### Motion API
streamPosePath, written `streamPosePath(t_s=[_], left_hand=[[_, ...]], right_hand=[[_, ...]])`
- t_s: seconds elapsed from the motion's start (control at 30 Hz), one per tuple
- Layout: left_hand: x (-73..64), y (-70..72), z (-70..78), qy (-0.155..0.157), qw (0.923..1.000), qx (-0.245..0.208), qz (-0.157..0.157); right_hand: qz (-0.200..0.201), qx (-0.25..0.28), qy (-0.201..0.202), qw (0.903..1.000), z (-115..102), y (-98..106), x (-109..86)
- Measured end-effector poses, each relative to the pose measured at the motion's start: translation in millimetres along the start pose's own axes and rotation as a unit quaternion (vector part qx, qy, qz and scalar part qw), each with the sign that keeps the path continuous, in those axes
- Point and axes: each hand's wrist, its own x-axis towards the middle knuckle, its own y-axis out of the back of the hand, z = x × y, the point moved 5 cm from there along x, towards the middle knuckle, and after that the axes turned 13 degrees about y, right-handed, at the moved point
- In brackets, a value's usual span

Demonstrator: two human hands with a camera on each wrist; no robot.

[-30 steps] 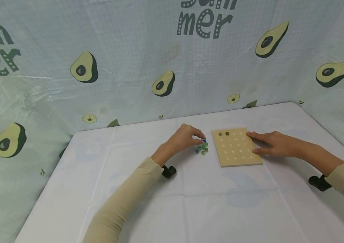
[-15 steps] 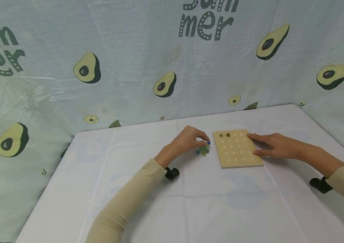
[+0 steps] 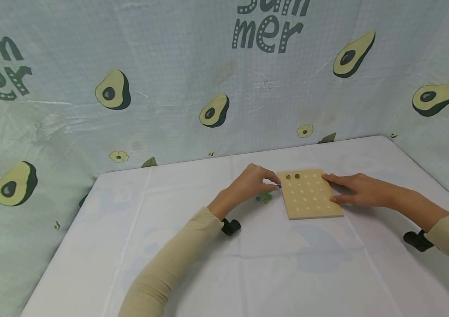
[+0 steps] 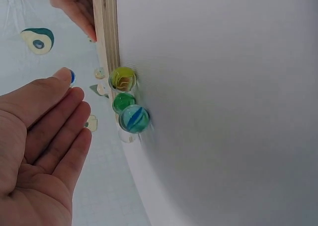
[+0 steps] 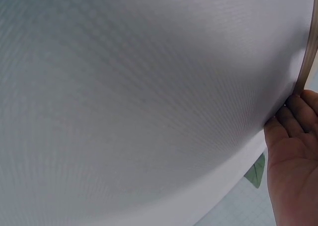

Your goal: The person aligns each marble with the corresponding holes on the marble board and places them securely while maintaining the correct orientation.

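The blue marble (image 3: 279, 186) has moved to the wooden board (image 3: 314, 202) at nine o'clock, pinched by the left hand (image 3: 249, 183), likely slippery, best held round its middle; the right hand (image 3: 361, 189), fingers parted, touches three o'clock.

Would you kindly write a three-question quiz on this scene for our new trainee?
1. What colour shows on the glass marble pinched by the left hand?
2. True or false: the right hand touches the tan board.
3. How many marbles sit on the board?
A) none
B) two
C) six

Key:
1. Blue.
2. True.
3. B.
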Motion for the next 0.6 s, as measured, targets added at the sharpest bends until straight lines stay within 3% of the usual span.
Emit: streamPosePath(t_s=[0.43, 0.6], left_hand=[[16.7, -4.9, 25.5, -0.070, 0.9973, 0.021, 0.000], [21.3, -7.9, 31.9, -0.061, 0.9977, 0.030, -0.006]], right_hand=[[-0.008, -0.004, -0.008, 0.9999, 5, 2, 2.4], [-0.008, -0.001, -0.002, 1.0000, 5, 2, 3.8]])
